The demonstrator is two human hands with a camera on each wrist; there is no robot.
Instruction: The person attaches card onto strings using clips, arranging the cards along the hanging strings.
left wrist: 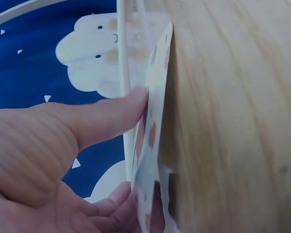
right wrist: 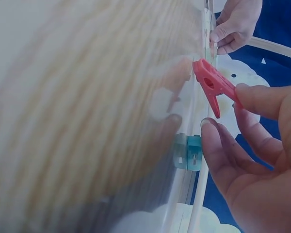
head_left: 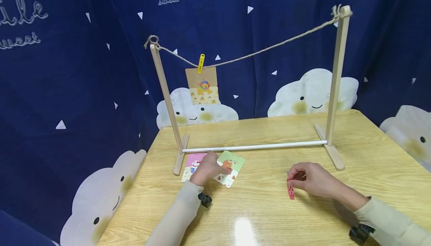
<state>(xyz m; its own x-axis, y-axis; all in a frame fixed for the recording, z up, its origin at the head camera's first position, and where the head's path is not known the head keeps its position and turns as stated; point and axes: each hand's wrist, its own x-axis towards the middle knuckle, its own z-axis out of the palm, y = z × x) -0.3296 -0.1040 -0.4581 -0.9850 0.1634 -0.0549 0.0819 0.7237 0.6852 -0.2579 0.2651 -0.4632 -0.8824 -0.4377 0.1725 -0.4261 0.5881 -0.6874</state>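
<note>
The left hand (head_left: 209, 167) pinches the green bear card (head_left: 237, 161) low over the wooden table (head_left: 262, 208), thumb against its face, just beside the pink card (head_left: 194, 160); the right hand (head_left: 314, 179) pinches the red clothespin (head_left: 291, 192) by one end, a teal clothespin (right wrist: 194, 153) near its fingertips; behind, a yellow clothespin (head_left: 201, 63) holds the lion card (head_left: 203, 85) on the sagging rope (head_left: 262, 54)

Beyond the left hand (head_left: 209, 166) I see a dark blue curtain (head_left: 256, 32) with white triangles (head_left: 250, 9), lettering (head_left: 168, 0) and smiling clouds (head_left: 311, 92); it also shows right of the right hand (head_left: 311, 178). Below both I have a wood-grain tabletop (head_left: 262, 186), light (head_left: 245, 233) gleaming on it between them, toward my head camera.
</note>
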